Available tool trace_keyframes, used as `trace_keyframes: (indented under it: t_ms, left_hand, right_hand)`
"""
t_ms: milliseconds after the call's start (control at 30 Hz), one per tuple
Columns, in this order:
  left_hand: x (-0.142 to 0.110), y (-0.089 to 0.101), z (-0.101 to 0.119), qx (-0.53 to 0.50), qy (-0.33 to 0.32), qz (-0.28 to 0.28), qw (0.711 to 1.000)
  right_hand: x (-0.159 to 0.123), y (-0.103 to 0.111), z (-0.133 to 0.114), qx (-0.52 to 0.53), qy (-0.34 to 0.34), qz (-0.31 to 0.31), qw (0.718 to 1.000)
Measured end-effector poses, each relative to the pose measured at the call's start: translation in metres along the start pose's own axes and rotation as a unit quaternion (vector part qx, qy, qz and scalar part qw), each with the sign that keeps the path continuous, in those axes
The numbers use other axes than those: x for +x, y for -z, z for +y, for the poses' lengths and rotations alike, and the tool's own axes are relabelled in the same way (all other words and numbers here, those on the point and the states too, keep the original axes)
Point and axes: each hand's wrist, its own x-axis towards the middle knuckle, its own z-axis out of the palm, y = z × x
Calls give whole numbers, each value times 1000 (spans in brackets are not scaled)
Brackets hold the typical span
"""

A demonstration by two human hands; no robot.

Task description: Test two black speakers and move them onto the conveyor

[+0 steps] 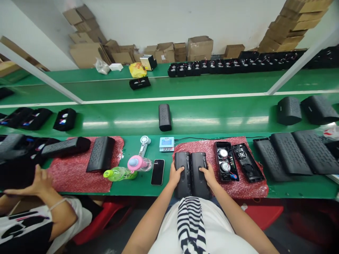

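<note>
Hands rest on two black speaker housings at lower centre of the frame. Left hand (176, 175) lies closed over the left housing (182, 174); right hand (208, 175) lies closed over the right housing (200, 174). Both housings stand side by side, touching, on a red bubble-wrap mat (254, 188) at the near edge of the green bench (185, 116). Just right of them, on the same mat, lie an open speaker shell (226, 161) with two drivers showing and a second open shell (247, 162). A black phone (158, 171) lies left of the mat, near a green bottle (119, 174). At lower left, a co-worker's hand (39, 183) reaches over dark parts.
</note>
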Motion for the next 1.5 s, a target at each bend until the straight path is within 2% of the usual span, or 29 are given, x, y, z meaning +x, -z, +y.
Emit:
trace_keyframes:
  t_ms: [267,567,833,1333,1500]
  left_hand:
    - [-1,-1,3,-19,17,3,1000]
    - [2,-1,-3,-27,3,-4,1000]
    - [6,0,-10,12,-5,3,1000]
    - [8,1,-10,24,-14,-10,1000]
    - [8,1,-9,19,-13,-8,1000]
  right_hand:
    - [0,1,2,11,-11,-13,1000]
    - [3,3,7,5,-11,-23,1000]
    - [4,2,6,2,-26,-17,1000]
    - [1,0,-1,-6,-37,-31,999]
    - [1,1,1,-5,-19,-29,999]
